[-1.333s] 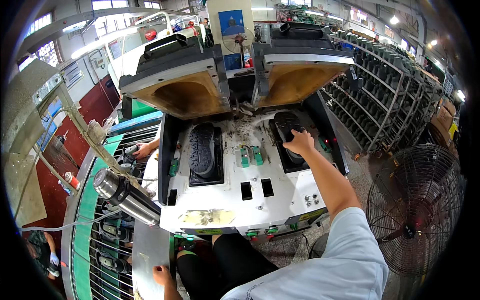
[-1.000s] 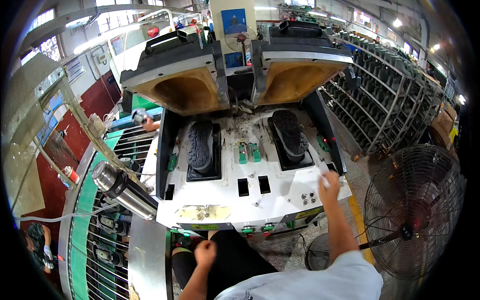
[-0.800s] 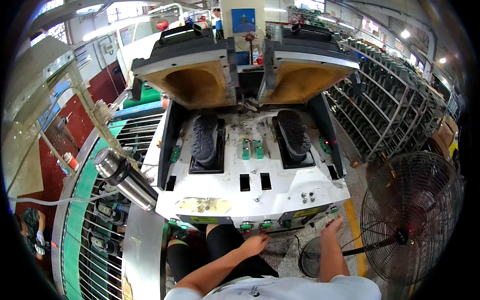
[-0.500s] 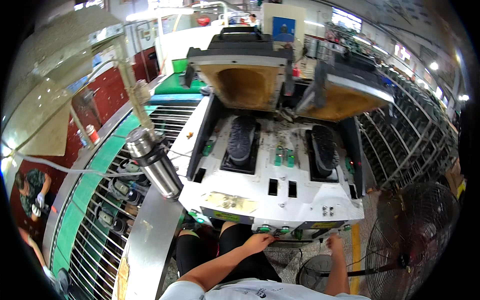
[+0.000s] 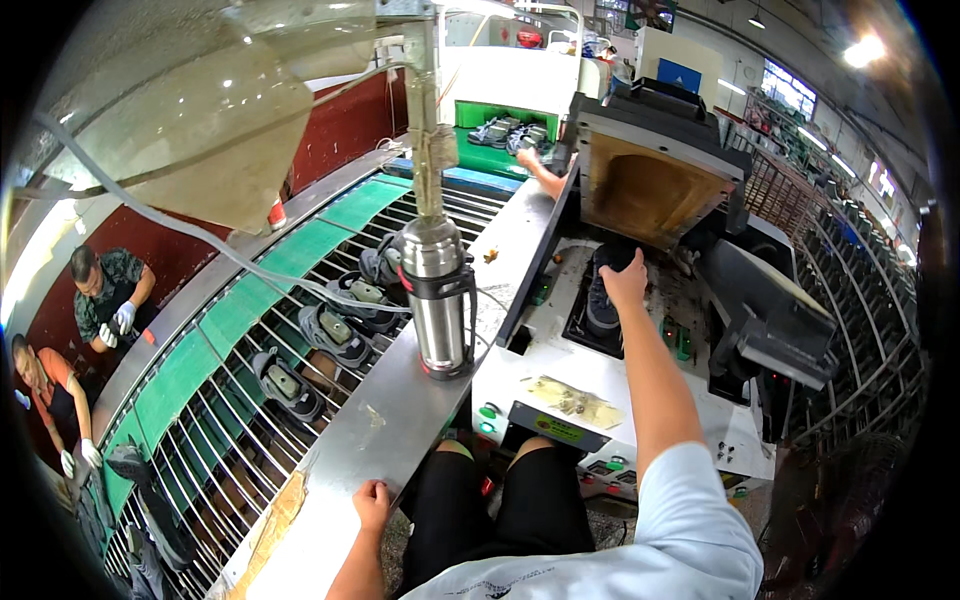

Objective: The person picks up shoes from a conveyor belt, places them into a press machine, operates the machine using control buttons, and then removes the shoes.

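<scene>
My right arm reaches out over the white pressing machine (image 5: 520, 390). At its left station a dark shoe (image 5: 601, 308) stands in the black recess, and my right hand (image 5: 626, 282) grips the far end of it, thumb raised. Above that hand the station's lid (image 5: 650, 185) is tilted up, its brown hollow pad showing. The right station's lid (image 5: 775, 315) is swung low over its place, hiding whatever lies beneath. My left hand (image 5: 372, 504) is loosely curled with nothing visible in it, by the edge of the metal ledge (image 5: 345, 440).
A steel vacuum flask (image 5: 437, 300) stands on the ledge. Several grey shoes (image 5: 335, 335) sit on the roller conveyor to the left; others (image 5: 508, 132) are in a green opening behind. Another person's arm (image 5: 545, 178) reaches there. Two co-workers are at far left; racks (image 5: 850, 300) stand right.
My view has turned left. My right hand has gone from the front panel to the left station's shoe. My left hand has left the front buttons. The right lid has come down.
</scene>
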Available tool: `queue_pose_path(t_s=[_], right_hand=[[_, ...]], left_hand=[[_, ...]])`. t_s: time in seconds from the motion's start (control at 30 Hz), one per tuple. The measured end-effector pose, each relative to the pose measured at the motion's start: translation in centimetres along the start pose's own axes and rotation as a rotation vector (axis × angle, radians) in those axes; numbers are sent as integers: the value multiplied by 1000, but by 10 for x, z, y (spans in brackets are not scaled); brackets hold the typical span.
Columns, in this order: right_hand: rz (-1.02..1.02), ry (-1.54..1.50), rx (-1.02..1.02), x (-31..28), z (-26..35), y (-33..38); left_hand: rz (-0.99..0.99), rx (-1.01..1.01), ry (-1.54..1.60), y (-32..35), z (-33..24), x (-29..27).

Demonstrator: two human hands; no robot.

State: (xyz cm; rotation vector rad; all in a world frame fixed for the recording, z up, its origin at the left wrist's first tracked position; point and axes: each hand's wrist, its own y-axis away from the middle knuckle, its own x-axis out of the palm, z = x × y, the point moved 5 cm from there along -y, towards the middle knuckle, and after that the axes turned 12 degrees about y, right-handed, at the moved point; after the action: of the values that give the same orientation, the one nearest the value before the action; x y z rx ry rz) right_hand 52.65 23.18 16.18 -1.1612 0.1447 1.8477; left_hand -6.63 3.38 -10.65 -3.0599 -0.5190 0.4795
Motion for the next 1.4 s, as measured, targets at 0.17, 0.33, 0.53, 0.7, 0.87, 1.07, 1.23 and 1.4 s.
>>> queue_pose_path(t_s=[0.17, 0.33, 0.53, 0.7, 0.87, 1.07, 1.23, 1.4], right_hand=[[403, 401, 309, 32, 0, 12], [189, 279, 278, 1, 20, 57], [-298, -77, 134, -12, -23, 137], [-256, -667, 48, 1, -90, 174], [62, -937, 61, -34, -44, 269], [942, -1054, -110, -53, 57, 368], [1645, -779, -373, -29, 113, 447], [1905, -532, -469, -14, 115, 496]], left_hand=[[0, 24, 62, -2, 16, 5], [-17, 68, 43, 1, 6, 0], [7, -4, 66, 0, 27, 3], [274, -371, 278, -21, 20, 9], [675, -747, 794, -43, -34, 7], [954, -428, 1387, -31, -137, 39], [463, -581, 1539, -7, -38, -41], [-62, -446, 1402, 34, 22, -135]])
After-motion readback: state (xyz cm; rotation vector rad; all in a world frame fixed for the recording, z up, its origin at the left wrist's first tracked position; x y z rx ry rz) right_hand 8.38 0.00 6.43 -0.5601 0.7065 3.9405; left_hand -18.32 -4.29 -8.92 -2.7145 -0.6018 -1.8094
